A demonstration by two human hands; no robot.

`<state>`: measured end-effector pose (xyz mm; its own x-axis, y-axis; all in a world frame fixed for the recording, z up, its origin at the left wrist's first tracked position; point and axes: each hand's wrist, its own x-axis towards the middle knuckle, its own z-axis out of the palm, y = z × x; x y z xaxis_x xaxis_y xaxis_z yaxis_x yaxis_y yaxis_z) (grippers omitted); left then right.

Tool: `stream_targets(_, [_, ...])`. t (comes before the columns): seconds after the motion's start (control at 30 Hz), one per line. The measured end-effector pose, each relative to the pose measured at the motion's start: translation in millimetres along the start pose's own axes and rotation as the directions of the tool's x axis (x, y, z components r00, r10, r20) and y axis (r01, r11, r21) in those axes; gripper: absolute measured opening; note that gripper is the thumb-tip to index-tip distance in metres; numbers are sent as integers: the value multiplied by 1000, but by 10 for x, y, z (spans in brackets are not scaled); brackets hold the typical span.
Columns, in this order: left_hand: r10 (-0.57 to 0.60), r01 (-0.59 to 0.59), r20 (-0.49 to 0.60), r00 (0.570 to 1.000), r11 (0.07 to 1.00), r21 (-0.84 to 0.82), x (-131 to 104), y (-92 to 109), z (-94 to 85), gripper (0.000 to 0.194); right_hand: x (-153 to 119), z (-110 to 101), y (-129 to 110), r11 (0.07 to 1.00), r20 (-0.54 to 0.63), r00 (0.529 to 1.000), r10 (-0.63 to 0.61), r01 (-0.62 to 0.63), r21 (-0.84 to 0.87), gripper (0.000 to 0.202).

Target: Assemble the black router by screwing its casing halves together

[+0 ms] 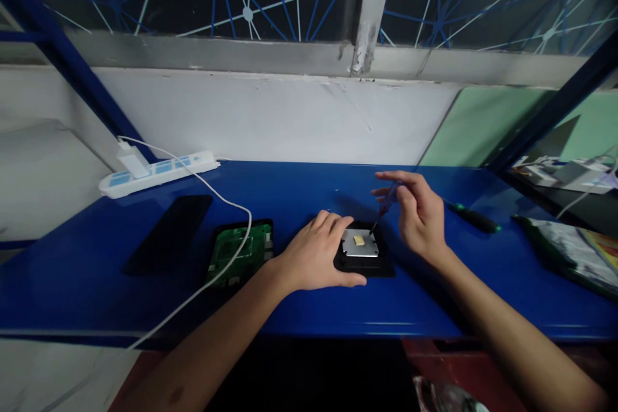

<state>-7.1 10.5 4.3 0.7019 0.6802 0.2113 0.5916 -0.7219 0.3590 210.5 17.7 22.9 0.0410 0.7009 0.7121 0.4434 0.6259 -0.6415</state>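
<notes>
My left hand (316, 254) rests on the left side of a black plastic housing (362, 265), thumb and fingers spread along its edges. Inside the housing lies a silver metal plate (367, 250) with a small cream-coloured pad (358, 240) on it. My right hand (419, 212) grips a small screwdriver (386, 205) with a purplish, see-through handle. Its tip points down at the plate's upper right corner; whether it sits in a screw is too small to tell. Left of my left hand, a green circuit board (232, 251) lies in a black case half.
A white power strip (161, 174) with a plugged-in charger stands at the back left; its white cable (244, 207) crosses over the circuit board. A dark flat panel (168, 235) lies at left. Right of my hand are a green-black screwdriver (476, 217) and a plastic bag (574, 251).
</notes>
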Motion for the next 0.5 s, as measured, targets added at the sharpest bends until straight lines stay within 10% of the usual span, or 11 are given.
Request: stream_targets(0.5, [-4,4,4,1000,1000,8,3,25,-22,100,37,-6,34,985,-16,992,-126,123,-118,21])
